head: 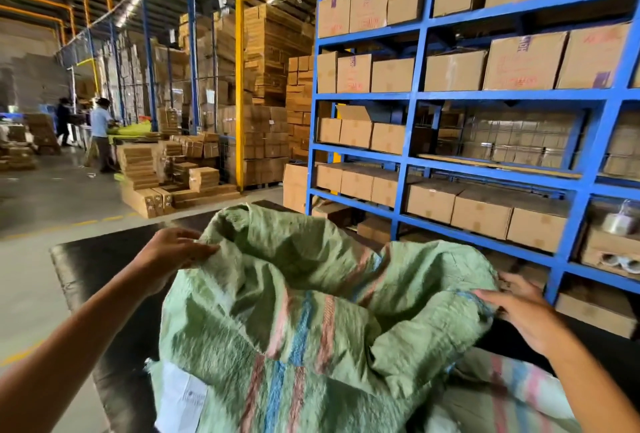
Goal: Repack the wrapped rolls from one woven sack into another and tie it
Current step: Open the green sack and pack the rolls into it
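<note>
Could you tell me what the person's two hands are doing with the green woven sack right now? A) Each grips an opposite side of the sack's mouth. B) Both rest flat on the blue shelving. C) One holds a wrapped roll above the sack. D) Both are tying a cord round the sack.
A: the left hand and right hand each pinch the rim of the green woven sack, spreading its mouth.

Both forearms are bare, with no sleeves, gloves or jewellery showing on either hand.

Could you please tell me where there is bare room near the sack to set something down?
The dark mat lies bare left of the green sack, beyond the left hand. The grey floor past it is open. Right of the right hand, the blue rack and a second sack crowd it.
</note>
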Demonstrator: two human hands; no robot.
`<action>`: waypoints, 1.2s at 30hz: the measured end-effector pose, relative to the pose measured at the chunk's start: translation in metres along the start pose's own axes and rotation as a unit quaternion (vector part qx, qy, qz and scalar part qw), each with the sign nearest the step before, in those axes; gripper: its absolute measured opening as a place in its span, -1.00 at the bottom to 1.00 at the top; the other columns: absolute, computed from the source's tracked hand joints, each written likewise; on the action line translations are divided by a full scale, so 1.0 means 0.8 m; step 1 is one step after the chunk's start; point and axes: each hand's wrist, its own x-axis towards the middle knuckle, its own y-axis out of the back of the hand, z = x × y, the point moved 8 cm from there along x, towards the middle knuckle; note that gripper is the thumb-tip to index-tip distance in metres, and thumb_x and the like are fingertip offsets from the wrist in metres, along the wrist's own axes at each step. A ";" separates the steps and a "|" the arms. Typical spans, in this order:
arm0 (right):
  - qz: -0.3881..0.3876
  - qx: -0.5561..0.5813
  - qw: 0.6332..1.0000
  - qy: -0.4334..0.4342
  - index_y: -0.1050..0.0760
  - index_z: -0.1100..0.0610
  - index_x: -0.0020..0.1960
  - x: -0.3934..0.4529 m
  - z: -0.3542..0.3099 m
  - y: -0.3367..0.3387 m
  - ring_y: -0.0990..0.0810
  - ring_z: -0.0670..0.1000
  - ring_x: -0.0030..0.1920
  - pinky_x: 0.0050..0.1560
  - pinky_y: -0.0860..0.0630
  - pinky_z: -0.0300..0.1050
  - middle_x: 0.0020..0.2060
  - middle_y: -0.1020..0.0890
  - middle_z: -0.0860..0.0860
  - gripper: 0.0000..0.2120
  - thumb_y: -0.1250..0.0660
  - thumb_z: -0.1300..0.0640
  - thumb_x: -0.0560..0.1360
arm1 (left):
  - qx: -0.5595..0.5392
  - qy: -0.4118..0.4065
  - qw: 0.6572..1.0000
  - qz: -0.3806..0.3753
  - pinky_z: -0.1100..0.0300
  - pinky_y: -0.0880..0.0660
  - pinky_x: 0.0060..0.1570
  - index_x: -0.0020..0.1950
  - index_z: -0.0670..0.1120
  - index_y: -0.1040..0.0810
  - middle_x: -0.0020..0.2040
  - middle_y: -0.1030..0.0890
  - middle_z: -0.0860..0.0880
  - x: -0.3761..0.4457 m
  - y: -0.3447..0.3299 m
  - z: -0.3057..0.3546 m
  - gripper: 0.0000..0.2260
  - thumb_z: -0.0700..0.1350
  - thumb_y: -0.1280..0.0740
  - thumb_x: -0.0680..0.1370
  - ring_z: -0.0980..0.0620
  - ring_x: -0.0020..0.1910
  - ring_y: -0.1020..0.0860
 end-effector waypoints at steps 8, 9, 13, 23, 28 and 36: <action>0.163 -0.290 0.942 0.045 -0.55 0.31 -0.06 0.022 -0.019 0.048 -0.59 0.24 -0.10 -0.16 -0.45 -0.05 -0.14 -0.62 0.24 -0.86 -0.40 0.32 0.38 | 0.231 0.036 0.939 0.253 0.00 -0.48 -0.17 0.06 -0.22 -0.53 -0.09 -0.56 -0.27 -0.007 0.067 -0.016 -0.82 -0.28 -0.30 0.46 -0.26 -0.12 -0.53; 0.134 -0.258 0.957 0.015 -0.55 0.30 -0.03 0.029 -0.008 0.049 -0.57 0.22 -0.09 -0.15 -0.48 -0.02 -0.11 -0.61 0.22 -0.85 -0.39 0.31 0.40 | 0.196 0.057 0.953 0.225 0.08 -0.48 -0.28 0.05 -0.24 -0.53 -0.14 -0.55 -0.25 -0.005 0.066 -0.026 -0.84 -0.27 -0.30 0.48 -0.22 -0.21 -0.52; -0.100 0.006 0.986 -0.134 -0.55 0.23 0.17 0.017 0.040 0.028 -0.59 0.16 0.04 0.02 -0.54 0.03 0.07 -0.63 0.17 -0.64 -0.41 0.08 0.43 | 0.028 0.133 0.989 0.064 0.17 -0.47 -0.37 -0.15 -0.26 -0.49 -0.33 -0.50 -0.16 -0.015 0.047 -0.041 -0.88 -0.22 -0.32 0.54 -0.06 -0.38 -0.49; -0.212 -0.399 0.891 -0.037 -0.57 0.12 -0.26 -0.022 0.050 -0.037 -0.51 0.00 -0.20 -0.21 -0.37 -0.12 -0.25 -0.59 0.01 -0.80 -0.49 0.01 0.30 | 0.079 0.149 0.957 -0.235 0.12 -0.49 -0.16 0.00 -0.23 -0.63 -0.12 -0.65 -0.17 -0.056 -0.020 -0.025 -0.49 0.10 -0.52 0.23 -0.04 -0.20 -0.55; 0.159 -0.433 0.878 0.126 -0.39 0.21 -0.17 -0.017 -0.012 0.051 -0.57 0.26 -0.13 -0.23 -0.31 -0.04 -0.24 -0.53 0.27 -0.83 -0.37 0.19 0.45 | 0.268 -0.006 0.946 0.183 0.08 -0.47 -0.22 -0.09 -0.17 -0.56 -0.08 -0.63 -0.29 -0.029 0.078 0.001 -0.85 -0.20 -0.46 0.39 -0.19 -0.17 -0.55; 0.144 -0.162 0.975 0.043 -0.51 0.30 -0.14 0.016 -0.015 0.068 -0.59 0.22 -0.20 -0.18 -0.57 0.05 -0.30 -0.56 0.20 -0.77 -0.41 0.13 0.39 | 0.169 -0.004 0.968 0.187 0.20 -0.42 -0.33 -0.05 -0.25 -0.52 -0.31 -0.54 -0.15 -0.033 0.083 0.033 -0.82 -0.26 -0.45 0.42 -0.05 -0.34 -0.49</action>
